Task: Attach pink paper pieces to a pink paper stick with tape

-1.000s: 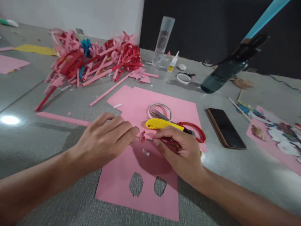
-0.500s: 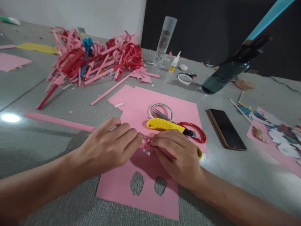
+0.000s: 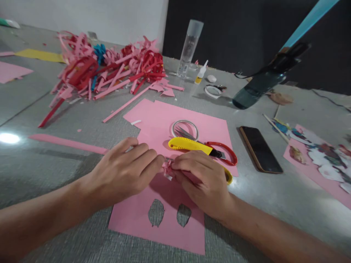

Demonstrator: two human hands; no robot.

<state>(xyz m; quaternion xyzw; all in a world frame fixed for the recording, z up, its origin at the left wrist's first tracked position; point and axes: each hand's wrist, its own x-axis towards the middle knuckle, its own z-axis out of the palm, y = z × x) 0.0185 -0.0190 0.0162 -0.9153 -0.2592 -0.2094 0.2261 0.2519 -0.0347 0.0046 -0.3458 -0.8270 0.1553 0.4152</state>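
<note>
My left hand is closed around a long pink paper strip, which sticks out to the left past the wrist. Fingertips of my right hand pinch a small crumpled pink paper piece between the two hands. Whether that piece joins the strip is hidden by the fingers. Below them lies a pink paper sheet with two oval holes cut through it. Just beyond the right hand are a yellow box cutter, scissors with red handles, and a roll of clear tape.
A heap of pink and red paper strips lies at the back left. Behind are a clear tube, a glue bottle and a dark water bottle. A phone and pink paper with cutouts lie to the right.
The whole view has shifted slightly, so things appear a little further left. Both hands keep their grip, and the crumpled paper between them has turned a little.
</note>
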